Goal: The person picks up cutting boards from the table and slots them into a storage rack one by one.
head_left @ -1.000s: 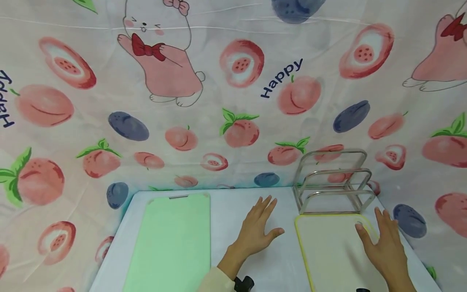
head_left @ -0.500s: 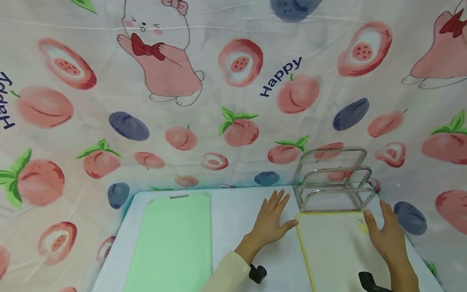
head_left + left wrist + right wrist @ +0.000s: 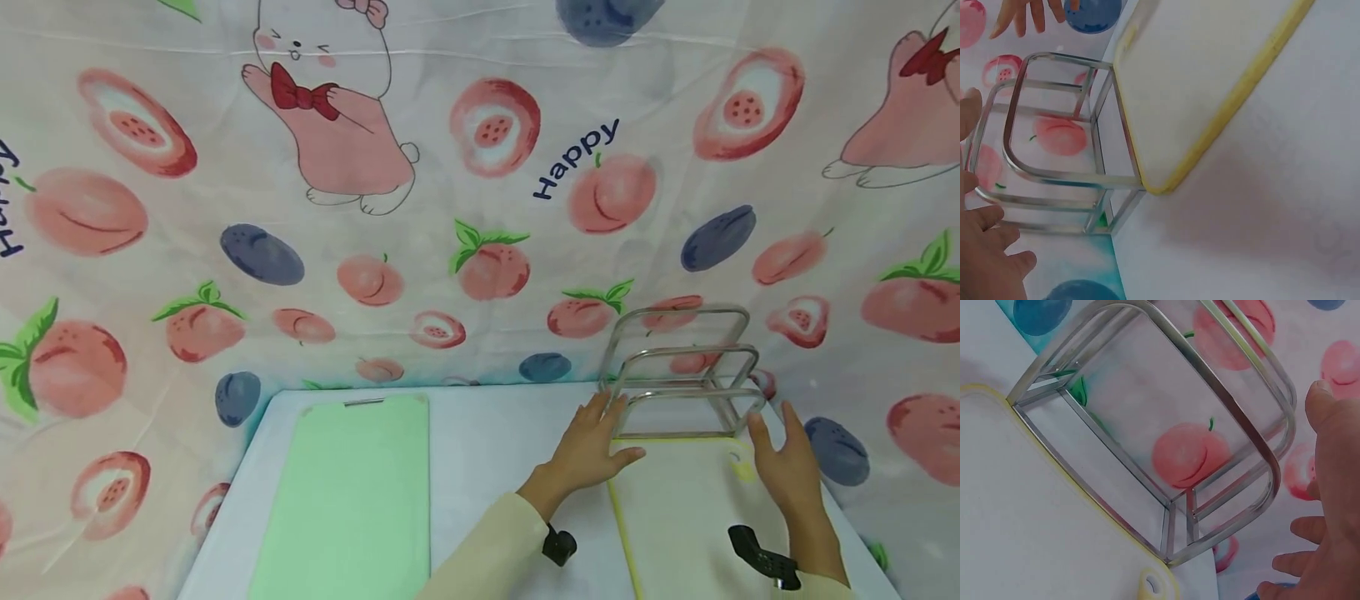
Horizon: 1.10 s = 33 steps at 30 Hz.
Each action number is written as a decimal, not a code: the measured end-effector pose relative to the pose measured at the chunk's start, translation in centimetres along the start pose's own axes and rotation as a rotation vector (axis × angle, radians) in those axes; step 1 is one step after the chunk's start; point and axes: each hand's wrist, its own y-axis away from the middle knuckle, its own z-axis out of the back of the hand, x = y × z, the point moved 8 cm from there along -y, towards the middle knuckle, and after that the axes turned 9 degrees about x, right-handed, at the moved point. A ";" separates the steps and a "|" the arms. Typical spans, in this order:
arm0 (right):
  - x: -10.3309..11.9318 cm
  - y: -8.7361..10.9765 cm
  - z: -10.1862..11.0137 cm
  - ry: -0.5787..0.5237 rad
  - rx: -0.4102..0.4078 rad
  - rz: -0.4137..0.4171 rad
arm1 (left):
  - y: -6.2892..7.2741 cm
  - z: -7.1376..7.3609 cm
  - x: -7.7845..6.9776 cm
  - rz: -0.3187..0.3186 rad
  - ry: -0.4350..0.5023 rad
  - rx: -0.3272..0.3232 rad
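Note:
A silver wire rack (image 3: 697, 392) with upright loops stands at the back right of the white table. My left hand (image 3: 588, 446) has its fingers extended at the rack's left side; whether they touch the metal cannot be told. On the opposite side, my right hand (image 3: 787, 471) is raised beside the rack's right end, thumb apart from the fingers. The right wrist view shows a gap between this hand (image 3: 1347, 487) and the rack (image 3: 1210, 381). Neither hand holds anything. A white cutting board (image 3: 690, 517) with a yellow rim and corner hole lies in front of the rack.
A green board (image 3: 352, 500) with a dark slot at its top edge lies on the left of the table (image 3: 480, 467). Behind and around hangs a cloth (image 3: 465, 200) printed with peaches and rabbits. Black wrist cameras are strapped to both wrists.
My left hand has moved right and reached the rack's left side. My right hand has shifted slightly forward along the rack's right side. The rack and boards have stayed in place.

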 end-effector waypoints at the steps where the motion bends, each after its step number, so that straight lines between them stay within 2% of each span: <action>1: 0.0 -0.2 0.0 0.000 0.003 -0.010 | -0.3 -0.1 -0.2 0.000 0.016 0.010; 5: -0.3 -1.0 -0.5 -0.015 0.030 -0.060 | -1.2 -0.4 -0.6 0.009 0.079 0.046; 9: -0.5 -1.6 -1.0 -0.029 0.048 -0.063 | -1.7 -0.6 -0.7 0.032 0.094 0.068; 11: -0.7 -1.8 -1.2 -0.029 0.057 -0.058 | -1.9 -0.9 -0.9 0.037 0.053 0.088; 16: -1.1 -2.1 -1.6 -0.015 0.073 -0.070 | -2.4 -1.6 -1.5 0.051 -0.135 0.138; 18: -1.1 -2.3 -1.7 -0.013 0.075 -0.072 | -2.5 -1.8 -1.6 0.070 -0.170 0.148; 21: -1.1 -2.6 -1.7 -0.022 0.078 -0.060 | -2.7 -1.9 -1.6 0.099 -0.152 0.159; 26: -1.2 -3.0 -1.6 -0.049 0.056 -0.066 | -2.8 -2.2 -1.7 0.102 -0.058 0.185; 29: -1.2 -3.2 -1.6 -0.084 0.020 -0.096 | -2.8 -2.4 -1.7 0.113 -0.041 0.191; 33: -0.9 -3.4 -2.0 -0.159 -0.048 -0.121 | -2.7 -2.2 -1.6 0.114 -0.017 0.158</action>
